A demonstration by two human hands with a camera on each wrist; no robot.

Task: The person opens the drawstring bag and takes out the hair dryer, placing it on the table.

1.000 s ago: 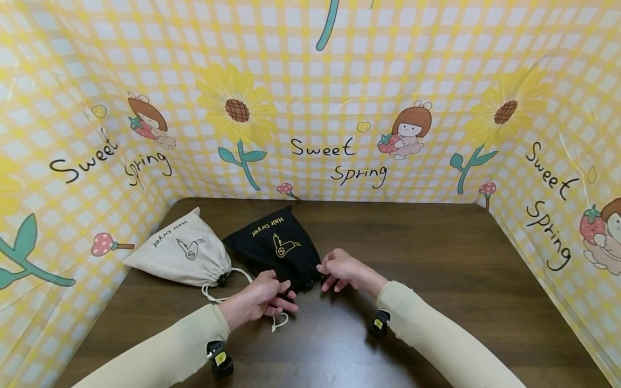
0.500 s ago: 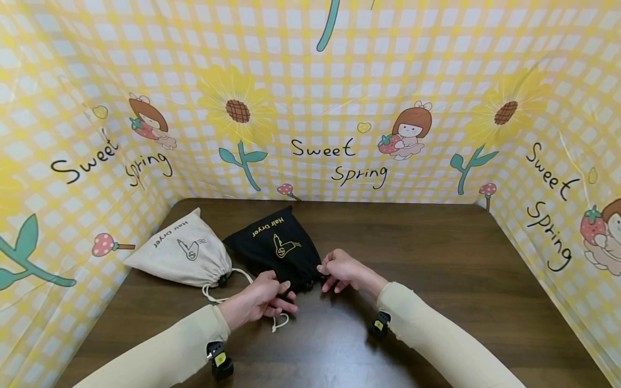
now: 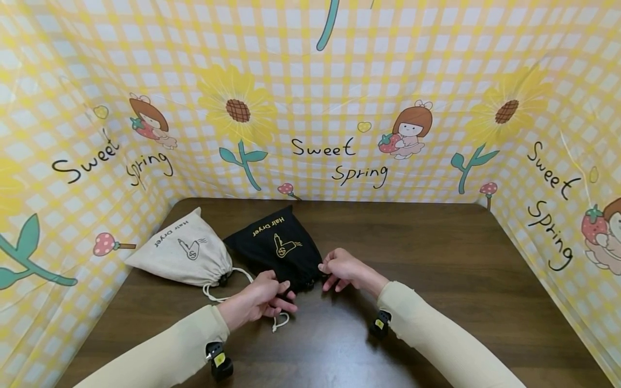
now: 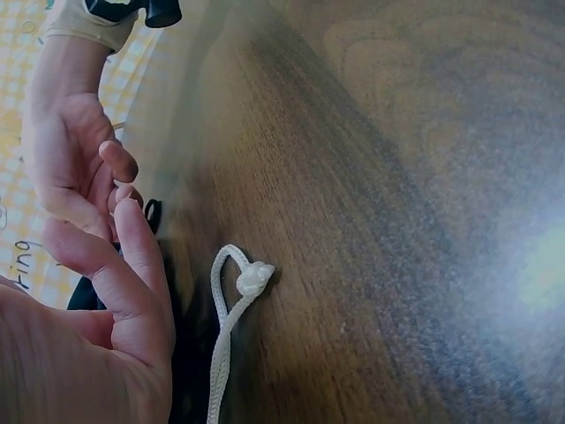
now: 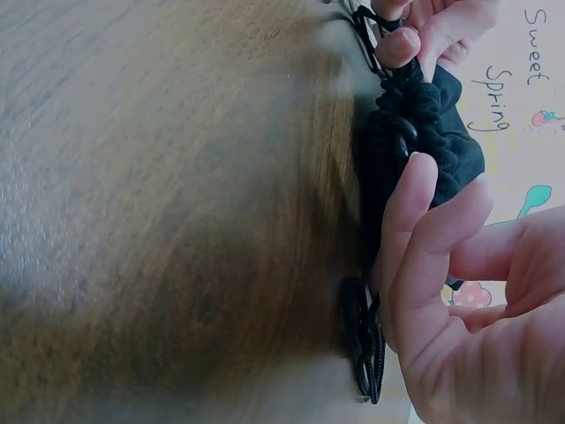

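Note:
A black drawstring bag point(image 3: 267, 245) with yellow "Hair Dryer" lettering and a dryer outline lies on the brown table, its gathered mouth toward me. My left hand point(image 3: 259, 298) pinches it at the left of the mouth, lower fingers spread out. On the other side, my right hand point(image 3: 345, 270) pinches the right edge between thumb and forefinger; the right wrist view shows the bunched cloth point(image 5: 424, 124) between both hands. A black cord loop point(image 5: 375, 362) hangs beside the right fingers. The thumb-side contact of the left hand is mostly hidden in its own wrist view.
A beige drawstring bag point(image 3: 181, 250) with the same print lies to the left, partly alongside the black one. Its white cord runs under my left wrist, and the knotted end point(image 4: 253, 280) rests on the table point(image 3: 412, 242). Yellow checked cloth point(image 3: 310, 81) walls the table's back and sides.

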